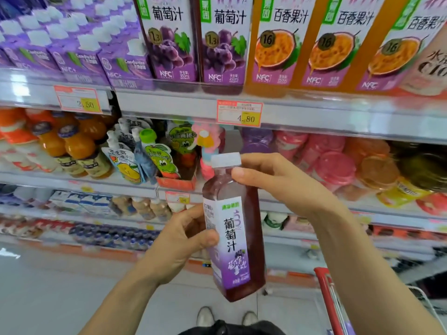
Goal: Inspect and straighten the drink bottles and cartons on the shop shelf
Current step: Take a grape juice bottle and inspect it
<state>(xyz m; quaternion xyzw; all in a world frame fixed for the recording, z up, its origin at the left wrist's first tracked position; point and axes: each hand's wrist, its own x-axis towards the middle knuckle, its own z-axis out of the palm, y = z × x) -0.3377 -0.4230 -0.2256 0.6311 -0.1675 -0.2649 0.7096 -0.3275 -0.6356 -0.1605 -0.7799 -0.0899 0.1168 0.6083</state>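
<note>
A grape juice bottle (235,228) with a white cap and a purple-and-white label is held upright in front of the shelves, tilted slightly. My left hand (183,240) grips its lower half, thumb across the label. My right hand (273,180) holds its shoulder just under the cap, thumb on the near side. On the top shelf stand more grape juice bottles (169,39) of the same kind and, to their right, orange passion fruit bottles (275,44).
Purple cartons (79,44) fill the top shelf's left. The shelf below holds orange juice bottles (72,146), drink pouches (145,153) and pink-lidded cups (331,165). Price tags (239,113) hang on the shelf edge. A red trolley handle (329,298) stands at lower right.
</note>
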